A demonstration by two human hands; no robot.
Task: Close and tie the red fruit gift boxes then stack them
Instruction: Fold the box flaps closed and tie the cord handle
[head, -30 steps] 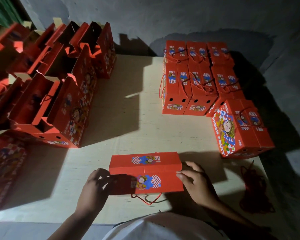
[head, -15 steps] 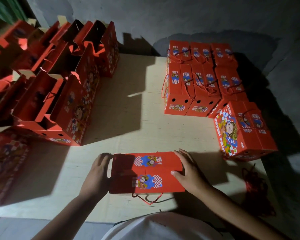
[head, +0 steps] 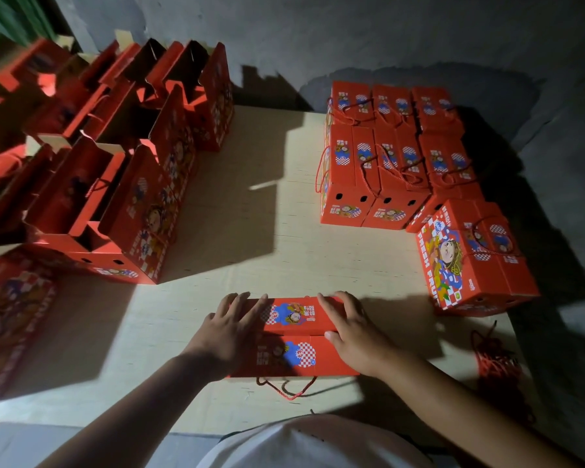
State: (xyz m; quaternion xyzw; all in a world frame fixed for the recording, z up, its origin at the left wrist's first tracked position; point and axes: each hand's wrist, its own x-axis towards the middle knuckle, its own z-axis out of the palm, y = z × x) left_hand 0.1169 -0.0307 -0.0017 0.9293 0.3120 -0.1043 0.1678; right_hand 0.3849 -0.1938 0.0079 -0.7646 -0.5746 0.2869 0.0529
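**Pressing the lid flaps shut on the near box**

While both our hands lie flat on it, the red gift box (head: 294, 336) sits at the lower centre of the frame on the worktop (head: 250, 251). Our left hand (head: 230, 327) presses its left end with fingers spread and straight; our right hand (head: 352, 332) presses the right end the same way, gripping nothing. We judge the closing step is in hand: the two top flaps meet along the middle. Next comes the tie, which calls for the red cord (head: 287, 390) looping out from the box's near edge.

Counting outward: one finished box (head: 470, 255) stands alone at right, behind it a closed stack (head: 392, 153) showing six tops, with more boxes beneath that we cannot count. Open boxes (head: 122, 157) crowd the upper left, at least five. A bundle of spare cords (head: 493, 359) lies lower right.
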